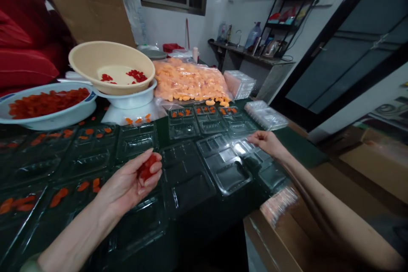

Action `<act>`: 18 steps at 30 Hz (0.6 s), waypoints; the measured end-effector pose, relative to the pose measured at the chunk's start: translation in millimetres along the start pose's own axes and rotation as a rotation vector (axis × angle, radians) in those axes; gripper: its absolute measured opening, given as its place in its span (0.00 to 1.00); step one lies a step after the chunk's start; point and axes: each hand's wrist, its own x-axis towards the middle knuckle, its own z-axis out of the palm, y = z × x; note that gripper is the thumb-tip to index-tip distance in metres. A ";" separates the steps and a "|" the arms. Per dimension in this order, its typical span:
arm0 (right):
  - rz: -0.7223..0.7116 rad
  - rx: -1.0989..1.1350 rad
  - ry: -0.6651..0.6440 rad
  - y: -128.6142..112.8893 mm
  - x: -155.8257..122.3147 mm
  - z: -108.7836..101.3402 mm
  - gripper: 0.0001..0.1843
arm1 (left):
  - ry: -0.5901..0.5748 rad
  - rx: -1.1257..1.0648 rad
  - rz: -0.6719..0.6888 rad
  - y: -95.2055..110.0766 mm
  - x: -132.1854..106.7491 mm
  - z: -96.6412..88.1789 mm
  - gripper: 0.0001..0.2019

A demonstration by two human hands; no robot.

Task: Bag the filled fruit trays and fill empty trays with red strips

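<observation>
My left hand (134,180) is palm up over the dark table, its fingers curled around several red candied pieces (147,167). My right hand (266,141) reaches to the right, its fingers pinched together over a clear plastic compartment tray (245,148); whether it holds anything is hidden. Several clear trays (191,178) cover the table between both hands. Some trays at the left (86,185) and at the back (204,112) hold a few orange-red pieces.
A white basin of red pieces (47,104) sits back left, beside a beige bowl (111,66) stacked on a white bowl. A big bag of orange pieces (188,80) lies behind the trays. Stacks of empty trays (266,114) lie right; a cardboard box (277,229) stands below the table's edge.
</observation>
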 end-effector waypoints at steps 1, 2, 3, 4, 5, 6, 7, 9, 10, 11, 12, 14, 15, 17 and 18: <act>-0.008 -0.039 0.045 4.6 4.1 -2.1 0.11 | 0.019 0.009 0.003 -0.6 -1.1 1.3 0.08; -0.009 -0.077 0.085 8.8 8.9 -4.7 0.10 | 0.044 0.024 0.008 -1.0 -2.2 2.5 0.08; -0.007 -0.114 0.114 12.2 14.0 -7.4 0.09 | 0.075 0.044 0.020 -1.4 -3.2 3.6 0.08; -0.002 -0.148 0.132 14.9 19.0 -9.9 0.08 | 0.103 0.065 0.034 -1.9 -4.0 4.8 0.09; 0.005 -0.177 0.140 16.7 23.4 -11.8 0.07 | 0.124 0.084 0.046 -2.7 -4.5 6.0 0.09; 0.011 -0.201 0.141 17.6 27.3 -13.1 0.07 | 0.131 0.101 0.054 -3.9 -4.5 7.3 0.09; 0.017 -0.218 0.139 17.7 30.4 -13.8 0.07 | 0.122 0.115 0.055 -5.4 -3.9 8.5 0.09; 0.025 -0.226 0.133 16.5 34.4 -14.5 0.08 | 0.073 0.131 0.044 -9.2 -1.5 11.0 0.07; 0.024 -0.216 0.134 15.7 35.4 -14.7 0.07 | 0.050 0.136 0.032 -11.3 0.2 12.3 0.07; 0.021 -0.197 0.139 15.0 35.7 -14.8 0.06 | 0.034 0.139 0.019 -13.2 2.0 13.7 0.06; 0.015 -0.169 0.148 14.8 35.4 -14.6 0.04 | 0.028 0.142 0.008 -14.9 3.7 15.1 0.06; -0.004 -0.094 0.172 16.2 33.2 -12.7 0.03 | 0.037 0.150 0.002 -17.7 6.8 18.3 0.06; -0.016 -0.052 0.184 17.9 31.7 -10.7 0.06 | 0.044 0.155 0.003 -18.9 8.1 19.8 0.06; -0.043 0.028 0.206 22.3 28.7 -4.8 0.08 | 0.042 0.167 0.007 -21.3 10.4 22.8 0.07; -0.057 0.063 0.213 24.4 27.4 -1.6 0.07 | 0.032 0.173 0.006 -22.7 11.5 24.1 0.08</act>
